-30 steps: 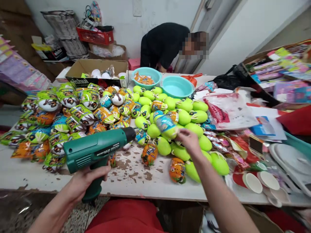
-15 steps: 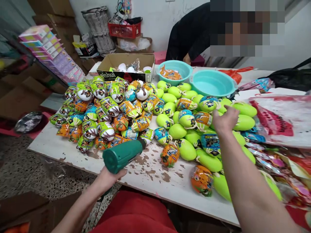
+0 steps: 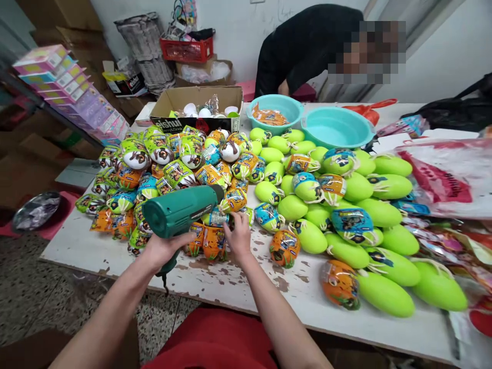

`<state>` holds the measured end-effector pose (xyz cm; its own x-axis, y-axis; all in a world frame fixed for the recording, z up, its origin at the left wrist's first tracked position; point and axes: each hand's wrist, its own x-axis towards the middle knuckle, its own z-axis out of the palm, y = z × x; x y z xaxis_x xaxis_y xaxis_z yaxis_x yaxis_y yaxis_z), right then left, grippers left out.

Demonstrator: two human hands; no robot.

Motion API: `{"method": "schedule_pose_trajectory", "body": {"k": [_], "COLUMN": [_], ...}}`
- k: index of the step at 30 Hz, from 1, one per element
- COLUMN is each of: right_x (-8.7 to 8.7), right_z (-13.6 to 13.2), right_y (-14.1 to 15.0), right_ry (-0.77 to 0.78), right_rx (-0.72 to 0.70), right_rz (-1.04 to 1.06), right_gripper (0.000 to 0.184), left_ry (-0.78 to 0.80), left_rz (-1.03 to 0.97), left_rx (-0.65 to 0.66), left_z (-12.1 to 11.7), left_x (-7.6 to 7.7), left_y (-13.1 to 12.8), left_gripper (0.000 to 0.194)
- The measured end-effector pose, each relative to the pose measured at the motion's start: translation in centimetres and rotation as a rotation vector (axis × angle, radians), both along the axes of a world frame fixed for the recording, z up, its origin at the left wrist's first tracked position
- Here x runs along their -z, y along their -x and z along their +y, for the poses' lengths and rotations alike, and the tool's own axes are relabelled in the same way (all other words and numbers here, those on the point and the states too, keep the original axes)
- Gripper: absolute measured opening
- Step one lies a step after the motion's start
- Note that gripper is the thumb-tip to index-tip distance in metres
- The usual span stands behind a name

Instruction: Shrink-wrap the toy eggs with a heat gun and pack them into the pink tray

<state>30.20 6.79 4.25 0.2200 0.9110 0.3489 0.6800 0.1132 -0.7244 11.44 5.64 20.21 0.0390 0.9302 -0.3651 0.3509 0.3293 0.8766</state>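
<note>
Over the near side of the table (image 3: 223,282), head view: the left hand (image 3: 163,251) holds a green heat gun (image 3: 180,210), fingers closed around its handle.
Heat gun: raised in front of the wrapped eggs (image 3: 136,154); its black nozzle points to the right, and a cord hangs from the base of the handle.
Right hand (image 3: 239,236): just beyond and below the nozzle, fingers bent, fingertips at a blue-labelled egg (image 3: 219,219); whether they pinch it or only touch it, I cannot tell.
Blue-labelled egg: at the pile's front edge, partly hidden by the fingers, with two orange packs (image 3: 214,243) just in front.
Orange egg (image 3: 285,248): on chipped paint, to the right of the right hand; another, the front orange egg (image 3: 340,284), lies nearer the edge.
Green eggs (image 3: 386,294): spread over the right half, strings on many, several with blue or orange labels.
Basins: a left basin (image 3: 269,128) with orange wrappers inside, and a right basin (image 3: 336,123) beside it.
Cardboard box (image 3: 196,124): behind the wrapped eggs, holding white and green pieces.
Co-worker (image 3: 303,48): in black, bending behind the basins.
</note>
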Motion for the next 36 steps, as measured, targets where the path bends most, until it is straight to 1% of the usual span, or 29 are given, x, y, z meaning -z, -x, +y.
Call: {"method": "schedule_pose_trajectory", "body": {"k": [3,4,6,9,11,13,15,16,18,21,23,24,26,28,31,34,36], "right_x": [-0.3,-0.4,-0.6,-1.0,-1.3,-1.5,-1.8,-1.9,-2.2,-2.7,-3.2,-3.4,-3.7,-3.7,-3.3,-3.1,-3.3], "right_z": [2.9,3.6,4.3,3.8,3.0,2.4,1.9,1.8,1.4,0.1,-1.2,-1.9,-3.2,-4.3,-5.5,-6.5,-7.1], "right_y": [2.3,2.7,2.9,1.6,0.0,-1.9,-3.8,-4.6,-5.8,-6.7,-6.8,-6.8,-6.8,-6.9,-7.4,-8.0,-8.6], "right_ry": [0.051,0.07,0.096,0.097,0.105,0.127,0.155,0.171,0.213,0.281,0.323,0.341,0.375,0.394,0.399,0.39,0.373], "right_rx": [0.1,0.13,0.174,0.22,0.278,0.341,0.38,0.393,0.413,0.398,0.371,0.36,0.353,0.361,0.37,0.344,0.315], "right_rz": [-0.212,-0.257,-0.291,-0.242,-0.187,-0.132,-0.04,0.043,0.291,0.794,1.075,1.178,1.308,1.374,1.365,1.258,1.117], "right_gripper": [0.037,0.036,0.028,0.018,0.021,0.029,0.035,0.035,0.032,0.038,0.045,0.047,0.047,0.046,0.044,0.044,0.042], "left_ry": [0.017,0.027,0.037,0.046,0.074,0.097,0.097,0.09,0.077,0.08,0.082,0.085,0.098,0.115,0.106,0.082,0.049], "left_rz": [-0.064,-0.069,-0.072,-0.081,-0.081,-0.085,-0.072,-0.058,-0.02,-0.016,-0.006,0.011,0.055,0.073,0.069,0.047,0.076], "left_rx": [-0.061,-0.067,-0.05,-0.021,0.004,0.05,0.105,0.125,0.16,0.199,0.217,0.225,0.26,0.298,0.349,0.369,0.345], "left_z": [0.4,0.4,0.4,0.3,0.1,-0.2,-0.5,-0.7,-1.1,-2.0,-2.9,-3.4,-4.5,-5.5,-6.5,-6.5,-6.4], "left_x": [-0.8,-1.0,-1.1,-0.5,0.3,1.2,1.9,2.1,2.1,1.5,1.1,0.9,0.4,-0.1,-1.0,-2.0,-2.5], "left_y": [0.6,0.9,1.4,2.4,3.0,3.3,3.5,3.5,3.6,3.9,4.2,4.3,4.6,4.5,3.5,2.2,1.9], "left_gripper": [0.033,0.033,0.03,0.026,0.024,0.023,0.022,0.021,0.022,0.025,0.027,0.029,0.032,0.033,0.037,0.041,0.041]}}
